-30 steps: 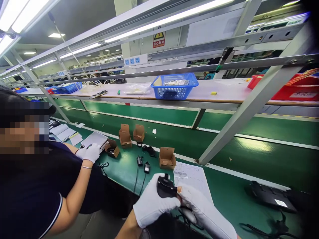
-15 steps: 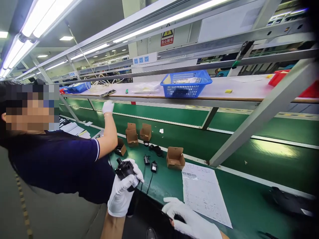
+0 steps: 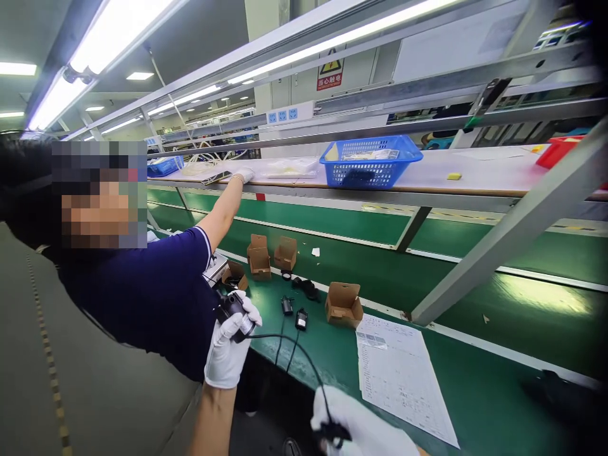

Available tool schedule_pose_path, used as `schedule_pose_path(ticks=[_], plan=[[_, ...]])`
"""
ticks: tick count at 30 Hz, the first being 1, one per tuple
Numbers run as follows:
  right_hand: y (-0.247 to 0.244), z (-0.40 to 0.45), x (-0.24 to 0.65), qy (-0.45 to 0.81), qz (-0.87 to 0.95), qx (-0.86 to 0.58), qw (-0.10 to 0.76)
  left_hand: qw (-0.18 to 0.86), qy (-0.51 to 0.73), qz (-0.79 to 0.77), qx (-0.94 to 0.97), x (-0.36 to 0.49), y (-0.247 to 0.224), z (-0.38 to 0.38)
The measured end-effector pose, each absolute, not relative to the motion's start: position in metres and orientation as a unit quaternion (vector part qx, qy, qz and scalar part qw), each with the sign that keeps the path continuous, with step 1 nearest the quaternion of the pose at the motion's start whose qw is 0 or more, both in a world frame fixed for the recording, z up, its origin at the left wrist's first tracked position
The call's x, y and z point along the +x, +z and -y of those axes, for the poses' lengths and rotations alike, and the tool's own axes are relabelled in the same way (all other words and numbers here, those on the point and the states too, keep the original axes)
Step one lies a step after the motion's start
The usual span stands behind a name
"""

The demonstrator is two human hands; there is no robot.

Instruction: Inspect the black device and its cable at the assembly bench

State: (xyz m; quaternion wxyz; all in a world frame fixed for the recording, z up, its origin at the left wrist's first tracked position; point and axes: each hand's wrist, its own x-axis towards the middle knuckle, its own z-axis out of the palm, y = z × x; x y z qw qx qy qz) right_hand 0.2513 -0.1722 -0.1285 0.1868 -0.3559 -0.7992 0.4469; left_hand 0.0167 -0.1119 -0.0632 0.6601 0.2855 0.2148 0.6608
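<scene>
A white glove covers my left hand [image 3: 230, 345], whose fingers wrap round a black cylindrical device [image 3: 234, 313]. From the device a black cable [image 3: 297, 345] arcs over to my gloved right hand [image 3: 351, 418]. The fingers of that hand are closed round the cable's black end [image 3: 332, 432] near the bottom edge. On the green bench beyond my left hand lie two smaller black devices [image 3: 301, 318] with cables. A printed sheet [image 3: 408, 380] lies beyond my right hand.
A person in a dark blue shirt [image 3: 142, 297] stands at the left, one gloved hand [image 3: 244, 174] at the shelf [image 3: 285, 180]. Small cardboard boxes [image 3: 342, 307] line the bench. A blue basket [image 3: 370, 164] sits on the shelf. A slanted metal post [image 3: 503, 234] crosses the right side.
The black cable now stretches visibly between my hands, and my right hand has closed round its end. The other person's hand has moved right, onto the shelf. The camera view has shifted slightly.
</scene>
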Motion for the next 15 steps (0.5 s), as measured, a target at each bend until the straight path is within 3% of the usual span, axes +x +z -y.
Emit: schedule_pose_path(ticks=[3,6,8,15], plan=[[-0.105,0.157,0.261,0.252,0.820,-0.434,0.277,0.654,0.654,-0.191,0.329,0.015,-0.074,0.115],[-0.083,0.148,0.269,0.096,0.826,-0.472,0.294,0.650,0.642,-0.194,0.357,0.020,-0.088,0.125],[-0.068,0.148,0.267,0.107,0.813,-0.488,0.299,0.671,0.605,-0.229,0.362,0.024,-0.095,0.133],[-0.028,0.146,0.246,0.335,0.754,-0.495,0.274,0.741,0.493,-0.299,0.344,0.029,-0.094,0.148]])
